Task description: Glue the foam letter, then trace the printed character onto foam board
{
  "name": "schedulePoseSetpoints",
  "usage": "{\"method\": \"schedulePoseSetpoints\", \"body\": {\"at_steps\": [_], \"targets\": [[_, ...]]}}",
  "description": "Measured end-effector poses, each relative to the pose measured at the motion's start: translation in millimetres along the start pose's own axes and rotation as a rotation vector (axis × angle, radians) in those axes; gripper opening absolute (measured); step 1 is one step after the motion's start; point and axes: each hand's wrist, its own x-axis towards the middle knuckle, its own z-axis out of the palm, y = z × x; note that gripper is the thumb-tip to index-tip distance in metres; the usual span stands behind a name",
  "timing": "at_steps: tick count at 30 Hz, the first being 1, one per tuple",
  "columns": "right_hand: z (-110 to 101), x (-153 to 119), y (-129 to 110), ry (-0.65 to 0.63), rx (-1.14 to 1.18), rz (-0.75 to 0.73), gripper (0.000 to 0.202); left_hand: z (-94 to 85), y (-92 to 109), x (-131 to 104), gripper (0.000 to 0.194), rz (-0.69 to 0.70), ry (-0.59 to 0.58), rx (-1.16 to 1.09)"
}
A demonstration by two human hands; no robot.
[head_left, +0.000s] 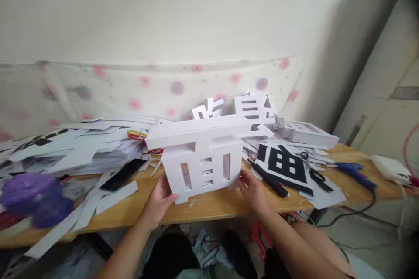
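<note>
A white paper model house (204, 163), with cut-out windows and a flat overhanging top, stands at the front of the wooden table between my hands. My left hand (162, 198) grips its lower left corner, thumb on the front face and the other fingers behind. On the other side, my right hand (252, 189) is closed on the lower right edge, its fingertips partly hidden by the model. The model tilts slightly, its left end lower in view. Its back and inside are hidden.
Paper stacks (111, 152) and a phone (123, 174) lie left, near a purple container (36, 198). To the right are a black cutter (270, 178), black cut-out sheet (284, 163), scissors (316, 172) and blue glue gun (356, 174). More white paper models (253, 107) stand behind.
</note>
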Motion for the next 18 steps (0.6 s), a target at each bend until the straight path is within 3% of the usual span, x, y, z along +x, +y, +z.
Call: {"method": "schedulePoseSetpoints", "body": {"at_steps": [5,11,14,18], "targets": [[2.1,2.8,3.4,0.004,0.083,0.053,0.037,-3.0,-8.8,9.8,0.077,-0.022,-0.030,-0.017],[-0.4,-3.8,11.2,-0.023,0.151,0.103,0.039,-6.2,-12.2,12.0,0.075,-0.066,-0.079,-0.025],[-7.2,-0.3,4.1,0.048,0.186,0.094,0.043,-6.2,1.8,15.4,0.081,-0.055,-0.104,-0.029],[-19.4,28.0,-21.6,0.048,0.173,-0.027,0.051,-2.2,35.1,33.3,0.098,0.117,-0.094,-0.038]]}}
